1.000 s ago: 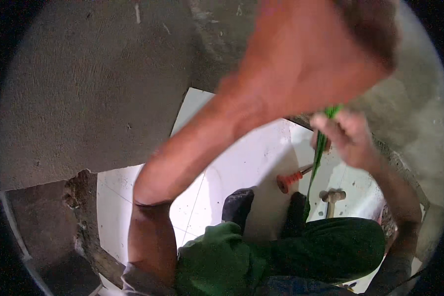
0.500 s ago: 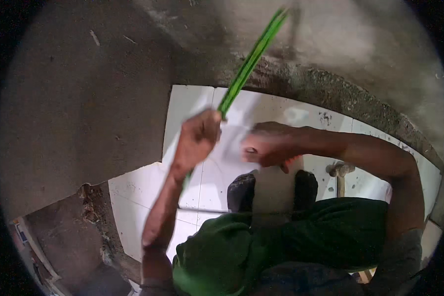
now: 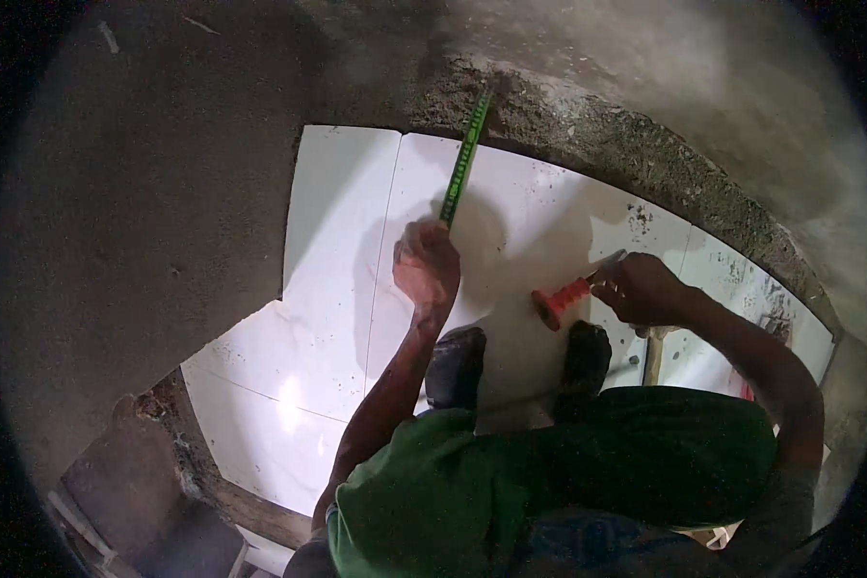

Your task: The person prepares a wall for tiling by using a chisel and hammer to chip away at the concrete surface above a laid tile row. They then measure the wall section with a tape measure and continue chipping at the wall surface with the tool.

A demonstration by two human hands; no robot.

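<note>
The left hand [image 3: 426, 262] is clenching the near end of a green ruler [image 3: 464, 156] lying across the white floor tile [image 3: 511, 222], and the right hand [image 3: 641, 287], fingers closed on a red-handled tool [image 3: 568, 294], is best working with the ruler pressed flat and unmoving.

The white floor tiles [image 3: 337, 241] look glossy and smooth, catching a bright glare. Around them the grey floor [image 3: 135, 193] is matt, rough cement, crumbly along the edge. The green ruler [image 3: 464, 159] looks like smooth plastic. The chisel [image 3: 573, 291] has an orange rubbery grip.
</note>
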